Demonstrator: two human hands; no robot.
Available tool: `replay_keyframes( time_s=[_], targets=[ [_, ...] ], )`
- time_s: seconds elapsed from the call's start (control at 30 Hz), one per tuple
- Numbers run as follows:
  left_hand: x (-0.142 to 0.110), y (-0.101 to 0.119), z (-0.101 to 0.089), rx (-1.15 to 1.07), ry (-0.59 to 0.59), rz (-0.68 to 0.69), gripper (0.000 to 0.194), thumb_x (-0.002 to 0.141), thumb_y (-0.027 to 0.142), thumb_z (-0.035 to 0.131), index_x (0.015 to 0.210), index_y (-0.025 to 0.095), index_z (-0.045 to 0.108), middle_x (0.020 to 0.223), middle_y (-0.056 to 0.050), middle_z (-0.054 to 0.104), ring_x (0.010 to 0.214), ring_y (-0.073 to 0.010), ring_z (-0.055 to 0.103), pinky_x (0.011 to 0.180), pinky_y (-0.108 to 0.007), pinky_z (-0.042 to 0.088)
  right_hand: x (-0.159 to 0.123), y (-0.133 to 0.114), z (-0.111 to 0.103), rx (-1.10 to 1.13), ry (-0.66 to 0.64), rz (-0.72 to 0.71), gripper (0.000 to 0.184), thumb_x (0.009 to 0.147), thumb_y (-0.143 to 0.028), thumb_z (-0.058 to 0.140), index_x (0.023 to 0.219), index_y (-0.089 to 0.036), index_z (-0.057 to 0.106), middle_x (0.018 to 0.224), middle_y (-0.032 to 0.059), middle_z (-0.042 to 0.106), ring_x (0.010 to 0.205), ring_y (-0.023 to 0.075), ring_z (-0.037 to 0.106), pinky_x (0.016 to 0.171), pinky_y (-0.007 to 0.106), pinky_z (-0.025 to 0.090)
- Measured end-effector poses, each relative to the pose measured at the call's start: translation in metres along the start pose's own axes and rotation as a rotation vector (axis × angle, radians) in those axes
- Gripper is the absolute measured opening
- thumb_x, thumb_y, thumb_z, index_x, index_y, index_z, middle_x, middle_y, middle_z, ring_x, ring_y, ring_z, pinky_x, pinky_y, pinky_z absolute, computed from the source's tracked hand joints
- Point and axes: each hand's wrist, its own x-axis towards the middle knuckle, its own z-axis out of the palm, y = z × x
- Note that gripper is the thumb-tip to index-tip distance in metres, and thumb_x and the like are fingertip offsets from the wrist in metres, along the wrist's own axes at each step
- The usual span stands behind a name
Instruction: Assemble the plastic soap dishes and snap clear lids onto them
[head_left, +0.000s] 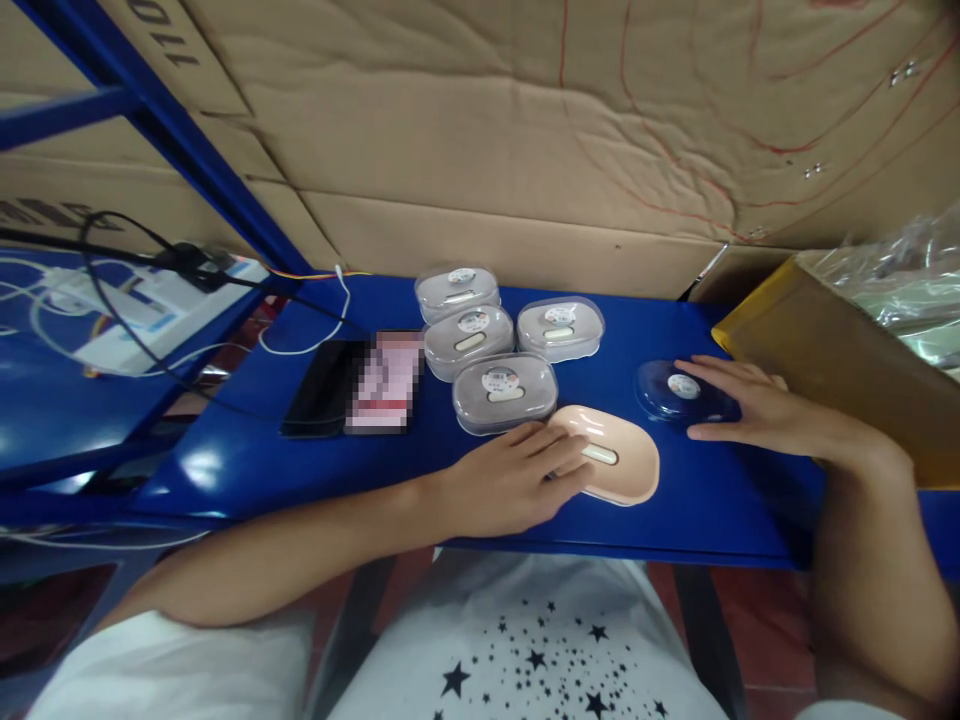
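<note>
A peach-coloured oval soap dish (pixel 634 465) with a pale slotted piece in its middle lies at the table's front. My left hand (pixel 517 478) grips its left edge, fingers over the rim and thumb at the near side. To the right, a clear plastic lid (pixel 656 395) with a round white label rests on the blue surface. My right hand (pixel 750 405) holds this lid from its right end, thumb on the near edge and fingers on the far one. Beyond my left hand sits a lidded soap dish (pixel 504 392), greyish under its clear cover.
Several more lidded dishes (pixel 561 328) stand behind on the blue table (pixel 397 480). Left of them lie a black phone-like object (pixel 319 390) and a pixelated screen. A power strip (pixel 172 315) with cables is far left. An open carton (pixel 847 370) holding plastic bags stands right.
</note>
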Motion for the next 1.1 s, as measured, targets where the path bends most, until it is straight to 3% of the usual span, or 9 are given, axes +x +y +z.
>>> replay_keyframes(
  time_s=[0.1, 0.17, 0.37, 0.53, 0.7, 0.83, 1.1],
  targets=[
    [-0.001, -0.002, 0.0, -0.012, 0.016, -0.037, 0.023, 0.103, 0.006, 0.058, 0.121, 0.015, 0.069, 0.128, -0.011, 0.072, 0.118, -0.0258, 0.07, 0.106, -0.04, 0.058, 0.006, 0.006, 0.009, 0.006, 0.058, -0.071, 0.091, 0.089, -0.074, 0.069, 0.168, -0.036, 0.045, 0.172, 0.0151, 0.048, 0.161, 0.0498, 0.038, 0.125, 0.081, 0.035],
    [-0.003, -0.003, 0.001, -0.029, 0.025, -0.059, 0.023, 0.103, 0.004, 0.056, 0.12, 0.014, 0.068, 0.126, -0.011, 0.072, 0.111, -0.0235, 0.072, 0.103, -0.038, 0.06, 0.01, 0.005, 0.011, 0.047, 0.101, -0.116, 0.09, 0.089, -0.074, 0.069, 0.164, -0.029, 0.049, 0.167, 0.0174, 0.053, 0.156, 0.048, 0.048, 0.125, 0.075, 0.04],
    [-0.004, -0.006, 0.002, -0.069, 0.049, -0.064, 0.022, 0.106, 0.005, 0.054, 0.121, 0.016, 0.066, 0.118, -0.008, 0.072, 0.108, -0.0212, 0.073, 0.095, -0.034, 0.064, 0.001, -0.023, 0.004, 0.231, 0.09, -0.154, 0.084, 0.093, -0.073, 0.07, 0.161, -0.028, 0.051, 0.156, 0.0157, 0.064, 0.132, 0.0403, 0.069, 0.111, 0.061, 0.058],
    [-0.006, -0.009, 0.006, -0.099, 0.106, -0.089, 0.033, 0.111, 0.011, 0.052, 0.142, 0.019, 0.057, 0.138, -0.013, 0.068, 0.117, -0.0256, 0.072, 0.096, -0.039, 0.066, -0.013, -0.068, 0.009, 0.161, 0.067, -0.386, 0.078, 0.096, -0.073, 0.068, 0.16, -0.03, 0.053, 0.16, 0.0123, 0.063, 0.14, 0.0395, 0.064, 0.114, 0.061, 0.053],
    [-0.006, -0.01, 0.009, -0.139, 0.103, -0.157, 0.042, 0.113, 0.025, 0.06, 0.153, 0.023, 0.047, 0.151, -0.02, 0.059, 0.136, -0.0312, 0.065, 0.106, -0.046, 0.065, -0.017, -0.111, 0.016, 0.013, 0.119, -0.45, 0.079, 0.098, -0.076, 0.065, 0.16, -0.029, 0.051, 0.152, 0.0138, 0.068, 0.131, 0.0383, 0.067, 0.104, 0.057, 0.053],
    [-0.004, -0.009, 0.009, -0.123, 0.065, -0.168, 0.044, 0.113, 0.03, 0.06, 0.153, 0.018, 0.047, 0.155, -0.023, 0.056, 0.141, -0.0345, 0.062, 0.108, -0.049, 0.064, -0.021, -0.119, 0.019, -0.032, 0.148, -0.464, 0.082, 0.096, -0.077, 0.067, 0.161, -0.03, 0.049, 0.146, 0.0156, 0.068, 0.124, 0.0385, 0.067, 0.1, 0.057, 0.054],
    [-0.001, -0.009, 0.007, -0.123, 0.069, -0.166, 0.037, 0.111, 0.03, 0.061, 0.141, 0.011, 0.053, 0.147, -0.022, 0.064, 0.138, -0.0347, 0.064, 0.112, -0.05, 0.063, -0.025, -0.116, 0.037, 0.036, 0.084, -0.442, 0.095, 0.1, -0.067, 0.068, 0.175, -0.033, 0.022, 0.169, 0.0185, 0.043, 0.146, 0.0417, 0.055, 0.113, 0.061, 0.053]
  ],
)
